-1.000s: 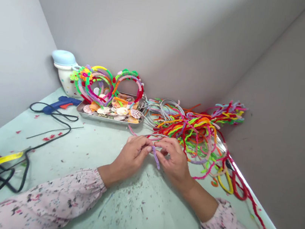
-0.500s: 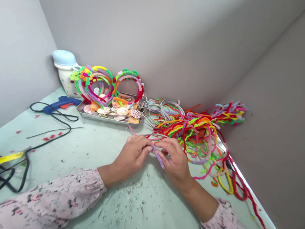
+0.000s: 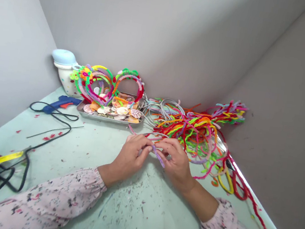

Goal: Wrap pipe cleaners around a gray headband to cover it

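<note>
Over the middle of the pale green table, a purple pipe cleaner (image 3: 160,157) is pinched between my two hands. My left hand (image 3: 134,151) is closed, thumb and forefinger meeting at the upper end of the purple piece. The fingers of my right hand (image 3: 174,161) are closed on it from the other side, and its lower end sticks out toward me. Behind my fingers runs a thin headband (image 3: 157,134), partly covered in pink fuzzy stem; my hands hide part of it. I cannot tell whether the purple piece is wrapped on this band.
A metal tray (image 3: 106,119) of seashells stands at the back with wrapped headbands (image 3: 96,83) on it. Right of it lies a heap of colourful pipe cleaners (image 3: 196,127), near scissors (image 3: 240,189). A blue glue gun (image 3: 59,104), its black cord and a white bottle (image 3: 68,75) are left.
</note>
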A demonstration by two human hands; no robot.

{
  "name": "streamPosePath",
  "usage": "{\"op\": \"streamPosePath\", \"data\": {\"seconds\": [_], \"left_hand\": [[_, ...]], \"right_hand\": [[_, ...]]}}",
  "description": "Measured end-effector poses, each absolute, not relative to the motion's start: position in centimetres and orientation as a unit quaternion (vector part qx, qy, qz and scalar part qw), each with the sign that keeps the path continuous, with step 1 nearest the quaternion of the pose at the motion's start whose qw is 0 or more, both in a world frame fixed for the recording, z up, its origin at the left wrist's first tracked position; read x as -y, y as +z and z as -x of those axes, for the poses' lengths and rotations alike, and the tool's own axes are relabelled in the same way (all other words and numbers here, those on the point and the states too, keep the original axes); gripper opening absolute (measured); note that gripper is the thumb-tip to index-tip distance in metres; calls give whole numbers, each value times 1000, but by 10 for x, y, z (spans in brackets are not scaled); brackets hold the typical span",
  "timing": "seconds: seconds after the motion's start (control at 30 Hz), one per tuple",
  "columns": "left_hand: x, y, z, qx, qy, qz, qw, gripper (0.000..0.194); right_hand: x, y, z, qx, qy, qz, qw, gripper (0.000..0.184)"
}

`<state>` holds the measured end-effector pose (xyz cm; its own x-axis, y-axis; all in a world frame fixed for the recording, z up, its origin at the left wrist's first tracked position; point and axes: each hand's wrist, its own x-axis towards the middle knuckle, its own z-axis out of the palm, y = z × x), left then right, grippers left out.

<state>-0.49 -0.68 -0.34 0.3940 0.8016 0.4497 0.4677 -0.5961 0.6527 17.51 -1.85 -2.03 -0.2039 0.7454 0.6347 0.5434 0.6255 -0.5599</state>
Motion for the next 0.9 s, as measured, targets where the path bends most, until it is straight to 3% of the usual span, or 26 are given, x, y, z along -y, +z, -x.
{"op": "streamPosePath", "data": {"seconds": [0.9], "left_hand": [[8, -1, 6, -404, 379, -814, 172, 10]], "right_hand": [[18, -18, -175, 772, 108, 442, 443, 11]]}}
